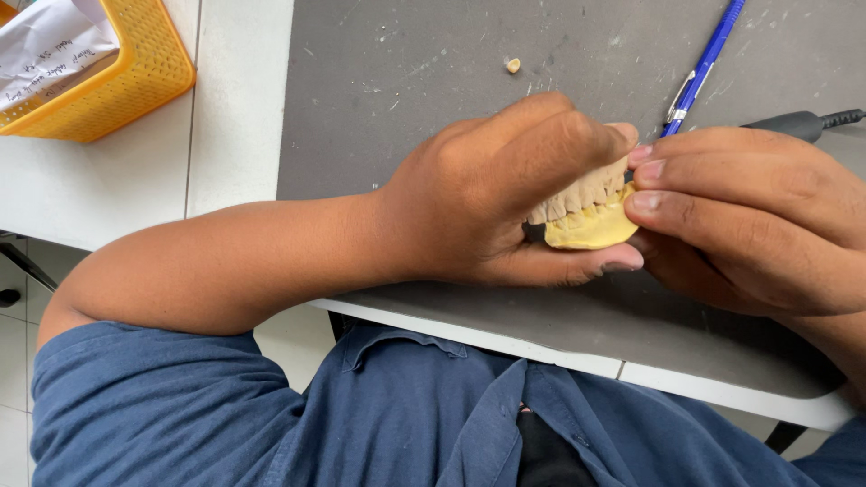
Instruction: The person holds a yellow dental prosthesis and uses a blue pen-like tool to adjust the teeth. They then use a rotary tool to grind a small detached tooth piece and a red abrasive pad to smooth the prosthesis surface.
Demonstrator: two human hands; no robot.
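My blue shirt (pixel 388 415) fills the bottom of the view, and just past it the edge of the worktop (pixel 559 347) runs under both my wrists. Above that edge, my left hand (pixel 505 194) wraps a dental cast (pixel 586 212): a pale grey upper row of teeth seated on a yellow lower piece. The thumb lies underneath and the fingers curl over the top, so the grip is closed around it. My right hand (pixel 749 225) meets it from the other side, fingertips pinched narrow against the yellow rim.

The cast is held over the near part of the grey mat (pixel 433 72), close to the worktop's edge. That is my main worry. If either grip loosens, the two halves may part, and the piece could drop onto my lap or the floor, where I judge plaster would chip. Too much pinch from my right fingertips could snap a thin tooth or shift the bite between the halves.

A small yellowish crumb (pixel 513 65) lies on the mat farther out; it could be a broken fragment, though I cannot tell. A blue pen (pixel 699 68) and a dark corded handpiece (pixel 789 122) lie just behind my right hand, and a careless move could knock them. A yellow basket (pixel 135 81) holding paper stands well apart to the left.
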